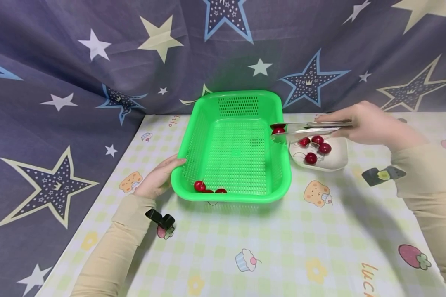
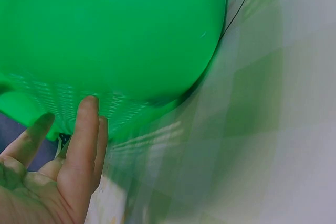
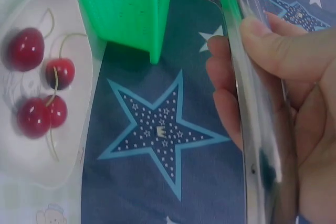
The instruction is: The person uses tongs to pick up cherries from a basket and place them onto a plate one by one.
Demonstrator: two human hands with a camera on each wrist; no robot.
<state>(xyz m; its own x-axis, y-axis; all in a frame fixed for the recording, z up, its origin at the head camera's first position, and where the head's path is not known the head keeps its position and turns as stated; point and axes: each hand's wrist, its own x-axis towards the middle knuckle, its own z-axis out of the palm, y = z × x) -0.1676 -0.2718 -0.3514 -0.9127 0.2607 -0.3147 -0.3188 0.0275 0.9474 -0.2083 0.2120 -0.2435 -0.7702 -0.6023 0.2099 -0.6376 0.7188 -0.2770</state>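
Note:
My right hand (image 1: 371, 126) grips metal tongs (image 1: 316, 127), seen close up in the right wrist view. A red cherry (image 1: 278, 130) sits between the tong tips, over the right rim of the green plastic basket (image 1: 230, 198). My left hand (image 1: 157, 179) is at the basket's left side; one digit touches the rim, and the left wrist view shows its fingers (image 2: 84, 145) fairly straight by the outer wall. Inside the basket near its front wall lie a cherry (image 1: 199, 186) and two others partly hidden by the rim. Several stemmed cherries (image 3: 26, 49) lie in a white bowl (image 1: 336, 163) beneath the tongs.
The bowl stands close to the basket's right wall. Both rest on a pale checked tablecloth (image 1: 275, 235) with printed cartoons. A dark star-patterned cloth (image 1: 134, 74) hangs behind and at the left of the table.

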